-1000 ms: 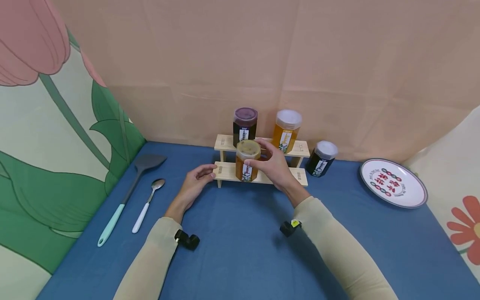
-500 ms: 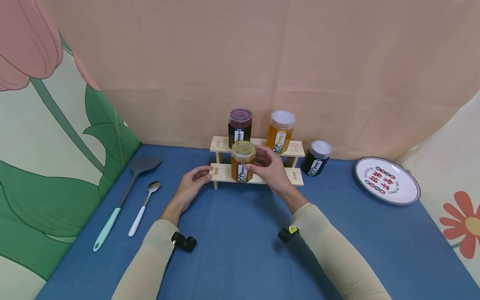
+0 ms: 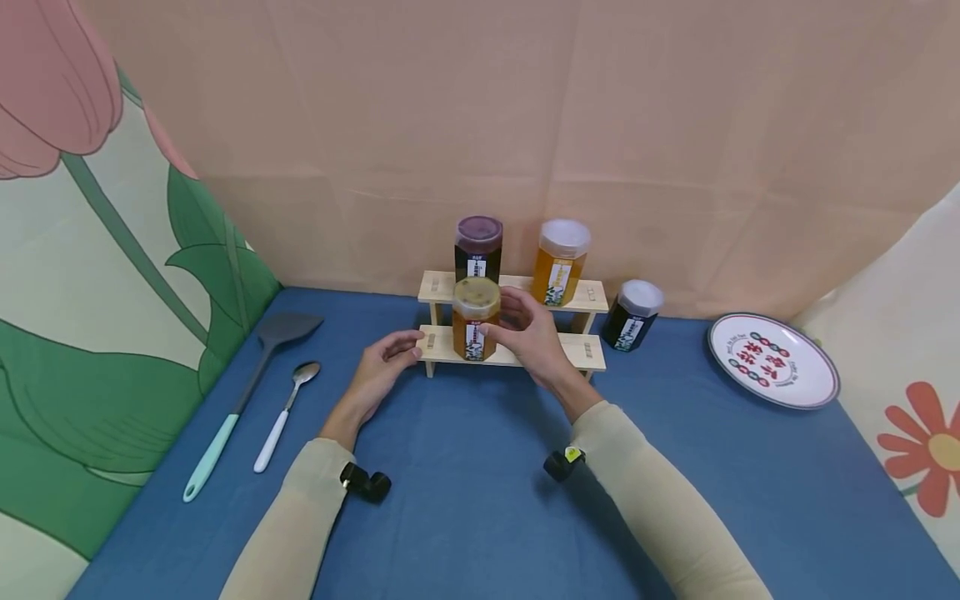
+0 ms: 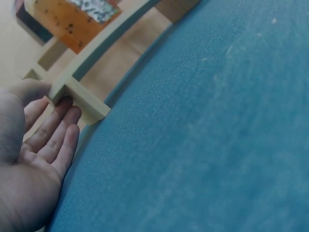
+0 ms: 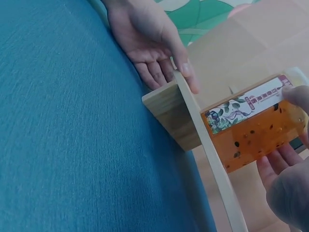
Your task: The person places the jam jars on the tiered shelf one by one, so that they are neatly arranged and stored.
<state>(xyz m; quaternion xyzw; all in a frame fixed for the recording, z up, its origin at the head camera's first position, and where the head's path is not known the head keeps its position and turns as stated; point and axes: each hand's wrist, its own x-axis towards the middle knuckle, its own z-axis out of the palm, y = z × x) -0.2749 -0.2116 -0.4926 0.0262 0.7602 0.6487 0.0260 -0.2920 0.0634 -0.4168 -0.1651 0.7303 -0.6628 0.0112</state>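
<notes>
We are gripping the amber jar on the lower shelf and steadying the rack.
Our right hand (image 3: pixel 534 337) is wrapping its fingers round the amber jar with the speckled orange contents and white label (image 3: pixel 475 320), which is standing upright on the lower shelf of the small two-step pale wooden rack (image 3: pixel 581 351); our left hand (image 3: pixel 382 367) is lying with straight fingers, holding nothing, and pressing against the rack's left end. We are seeing a dark purple-lidded jar (image 3: pixel 477 248) and a tall orange white-lidded jar (image 3: pixel 560 262) on the upper shelf, a short dark jar (image 3: pixel 632 314) just right of the rack on the blue cloth (image 3: pixel 465 500), a patterned white plate (image 3: pixel 772 360) farther right, and a grey spatula (image 3: pixel 251 393) beside a white-handled spoon (image 3: pixel 285 410) well to the left.
</notes>
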